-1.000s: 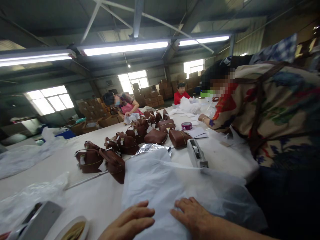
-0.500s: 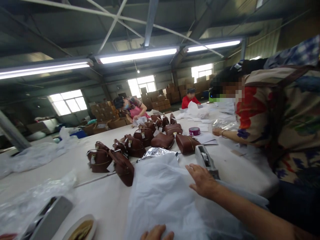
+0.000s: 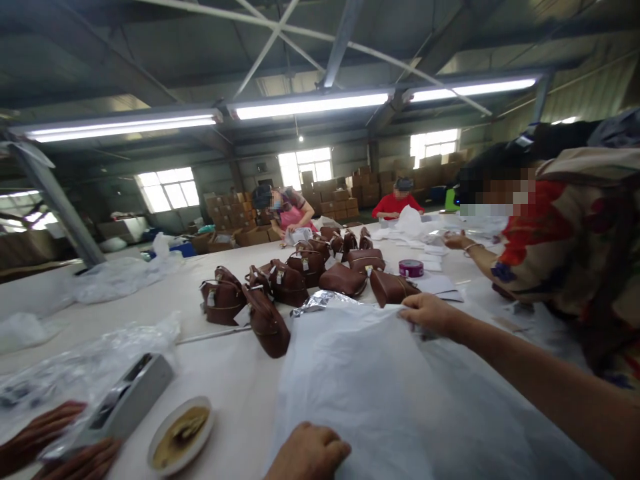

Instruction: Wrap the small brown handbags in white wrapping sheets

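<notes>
A thin, translucent white sheet spreads over the table in front of me, wrinkled and overlapping at the right. My right hand pinches its far right corner, slightly raised. Near the bottom edge, my left hand lies on the sheet with its fingers curled in against it. A strip of crinkled silver foil shows past the sheet's far edge. Just beyond stand several brown handbags with white tags, some upright, some lying on their sides.
At lower left are a grey tape dispenser, a shallow dish with yellowish contents, clear plastic, and another person's hands. Purple tape lies behind the bags. A co-worker leans in at right; two others work farther back.
My right hand has gone from open fingers to pinching the sheet's corner, which now covers the right-hand dispenser. My left hand has come further into view. Another person's hands appear at lower left.
</notes>
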Available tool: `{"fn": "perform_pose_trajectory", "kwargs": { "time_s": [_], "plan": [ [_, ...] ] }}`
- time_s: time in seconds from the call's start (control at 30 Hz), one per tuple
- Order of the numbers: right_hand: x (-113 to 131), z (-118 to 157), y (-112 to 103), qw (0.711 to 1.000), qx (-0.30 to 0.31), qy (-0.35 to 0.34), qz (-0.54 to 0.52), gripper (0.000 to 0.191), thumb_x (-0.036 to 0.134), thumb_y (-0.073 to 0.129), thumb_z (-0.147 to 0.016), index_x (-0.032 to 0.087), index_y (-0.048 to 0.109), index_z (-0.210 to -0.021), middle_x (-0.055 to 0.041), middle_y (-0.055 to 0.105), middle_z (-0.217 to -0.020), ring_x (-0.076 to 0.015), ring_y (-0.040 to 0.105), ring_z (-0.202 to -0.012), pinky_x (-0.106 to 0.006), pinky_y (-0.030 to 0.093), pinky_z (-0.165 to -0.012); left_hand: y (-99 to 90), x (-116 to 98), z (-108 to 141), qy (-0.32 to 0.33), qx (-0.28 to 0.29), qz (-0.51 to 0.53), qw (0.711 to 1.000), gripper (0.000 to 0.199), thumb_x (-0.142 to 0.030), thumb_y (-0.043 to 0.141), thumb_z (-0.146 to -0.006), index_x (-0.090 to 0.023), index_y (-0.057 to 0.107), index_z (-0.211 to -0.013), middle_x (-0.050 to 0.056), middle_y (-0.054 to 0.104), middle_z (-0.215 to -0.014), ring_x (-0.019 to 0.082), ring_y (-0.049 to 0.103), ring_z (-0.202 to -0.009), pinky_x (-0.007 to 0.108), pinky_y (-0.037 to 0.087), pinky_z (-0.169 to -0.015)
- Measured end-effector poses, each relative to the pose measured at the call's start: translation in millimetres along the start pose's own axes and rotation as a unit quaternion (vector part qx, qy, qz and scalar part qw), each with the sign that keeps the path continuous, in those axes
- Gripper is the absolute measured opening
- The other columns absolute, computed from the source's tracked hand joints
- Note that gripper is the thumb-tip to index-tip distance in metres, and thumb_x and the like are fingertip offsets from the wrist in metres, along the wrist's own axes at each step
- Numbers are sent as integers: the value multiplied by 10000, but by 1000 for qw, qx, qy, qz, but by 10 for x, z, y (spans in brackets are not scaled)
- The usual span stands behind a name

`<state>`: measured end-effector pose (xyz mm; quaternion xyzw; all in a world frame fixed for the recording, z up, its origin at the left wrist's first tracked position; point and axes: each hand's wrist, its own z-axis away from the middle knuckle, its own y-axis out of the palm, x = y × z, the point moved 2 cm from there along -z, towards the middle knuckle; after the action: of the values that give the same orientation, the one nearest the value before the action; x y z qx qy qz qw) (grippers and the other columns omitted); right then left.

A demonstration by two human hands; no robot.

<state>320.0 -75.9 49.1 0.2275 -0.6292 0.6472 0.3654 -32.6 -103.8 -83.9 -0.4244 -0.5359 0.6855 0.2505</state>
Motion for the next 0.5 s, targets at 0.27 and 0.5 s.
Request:
{"fn": "perform_pose_trajectory", "kwargs": {
  "time_s": [0.27,0.5],
  "plan": [
    [-396,-31,219,994,-17,37,-105,247,398,590,-836,189,581,-707,-8,578,-623,-126,512,-521,-258,477,-471,-328,279,242,-241,-250,135,928,563,-384,416,-916,-77,563,-1365,232,588,-1394,331,545,-1347,520,428,-1225],
    [-1057,188,348,983,-123,-28,131,501,479,481,-820,159,688,-1145,-191,739,-1114,-358,706,-1001,-517,589,-888,-123,553,90,-414,-194,239,857,883,-522,638,-808,32,410,-1457,297,513,-1483,380,507,-1401,450,398,-1229]
  ]
}}
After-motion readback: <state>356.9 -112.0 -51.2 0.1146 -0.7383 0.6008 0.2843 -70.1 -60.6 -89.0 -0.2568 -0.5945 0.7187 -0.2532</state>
